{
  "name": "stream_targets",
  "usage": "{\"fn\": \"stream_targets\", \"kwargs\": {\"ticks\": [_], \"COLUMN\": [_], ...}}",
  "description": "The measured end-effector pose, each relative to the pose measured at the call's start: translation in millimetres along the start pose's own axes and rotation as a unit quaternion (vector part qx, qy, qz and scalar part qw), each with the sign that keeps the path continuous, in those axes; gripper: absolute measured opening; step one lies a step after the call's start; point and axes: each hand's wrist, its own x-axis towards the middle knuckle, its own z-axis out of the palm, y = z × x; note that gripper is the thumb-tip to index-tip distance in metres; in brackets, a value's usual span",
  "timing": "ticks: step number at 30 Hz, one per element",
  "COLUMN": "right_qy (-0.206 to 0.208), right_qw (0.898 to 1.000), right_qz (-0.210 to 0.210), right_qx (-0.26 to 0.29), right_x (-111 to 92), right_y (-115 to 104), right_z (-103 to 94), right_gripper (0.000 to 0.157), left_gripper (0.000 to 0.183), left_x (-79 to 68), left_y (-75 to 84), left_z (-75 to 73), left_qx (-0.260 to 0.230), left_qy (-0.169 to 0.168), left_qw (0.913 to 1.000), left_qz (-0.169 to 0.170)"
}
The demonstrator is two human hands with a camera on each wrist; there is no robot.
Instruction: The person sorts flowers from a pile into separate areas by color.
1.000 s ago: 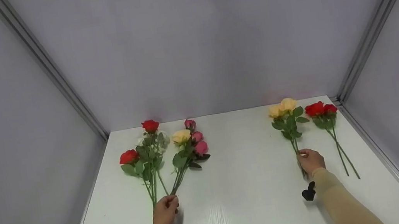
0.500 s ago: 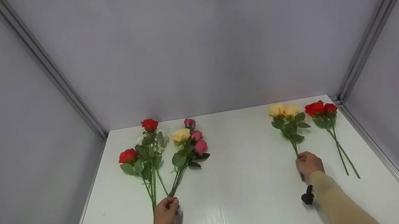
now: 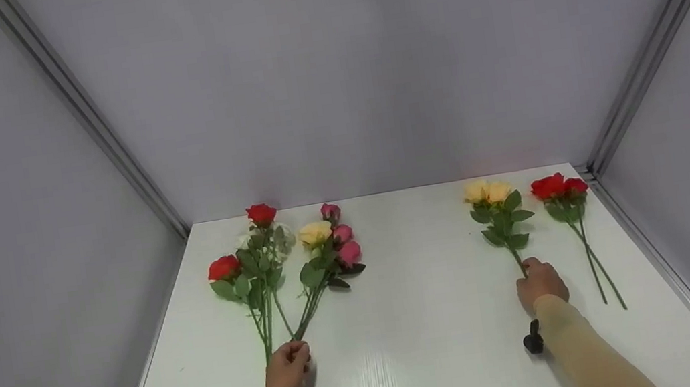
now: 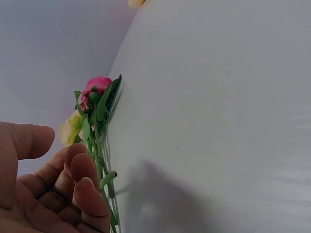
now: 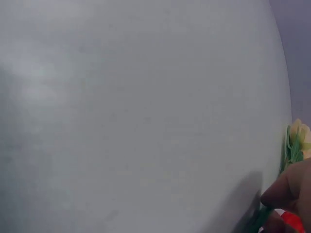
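Observation:
My right hand pinches the green stems of two yellow roses, which lie with their heads toward the back wall. In the right wrist view, the thumb and fingers close on the stems. My left hand is beside the lower stems of a bunch with a pale yellow rose and several pink roses. Its thumb stands apart from loosely bent fingers in the left wrist view, with nothing between them. The stems pass behind those fingers.
Left of that bunch lie two red roses and small white flowers. Two more red roses with crossed stems lie at the far right. Grey panels surround the white table at the back and sides.
The yellow rose heads have shifted, settling closer together and slightly lower, and their stems now slant toward the right. My right hand has turned slightly over the stems. The left hand stays nearly still.

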Motion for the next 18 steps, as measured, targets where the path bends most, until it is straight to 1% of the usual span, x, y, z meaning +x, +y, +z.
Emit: {"fn": "stream_targets", "kwargs": {"ticks": [3,6,9,12,14,15,17,18], "right_qy": [0.0,-0.007,-0.01,-0.009,-0.013,-0.015,-0.018,-0.019], "right_qw": [1.0,1.0,1.0,1.0,1.0,1.0,0.999,0.999], "right_qz": [0.01,0.014,0.014,0.018,0.02,0.022,0.027,0.028], "right_qx": [-0.015,-0.009,0.002,0.011,0.014,0.014,0.014,0.013], "right_x": [2,3,3,1,0,0,-1,-1], "right_y": [5,8,9,10,10,10,10,10], "right_z": [-3.2,-4.2,-4.3,-6.8,-9.3,-10.0,-11.1,-10.9], "right_gripper": [0.045,0.046,0.046,0.046,0.046,0.045,0.044,0.043], "left_gripper": [0.033,0.033,0.033,0.029,0.024,0.022,0.018,0.017], "left_x": [-0.7,-0.7,1.0,5.5,10.8,13.7,21.2,24.9], "left_y": [-0.1,-0.6,2.5,9.0,13.4,15.4,17.6,18.4], "left_z": [-1.0,-2.4,-3.8,-5.3,-6.4,-7.0,-8.4,-8.8], "left_qx": [0.002,0.002,0.0,0.02,0.06,0.085,0.149,0.181], "left_qy": [0.004,0.007,0.006,0.012,0.025,0.032,0.046,0.052], "left_qw": [1.0,0.9999,0.9998,0.9991,0.9961,0.993,0.982,0.9749], "left_qz": [0.004,0.008,0.017,0.036,0.06,0.075,0.106,0.119]}}
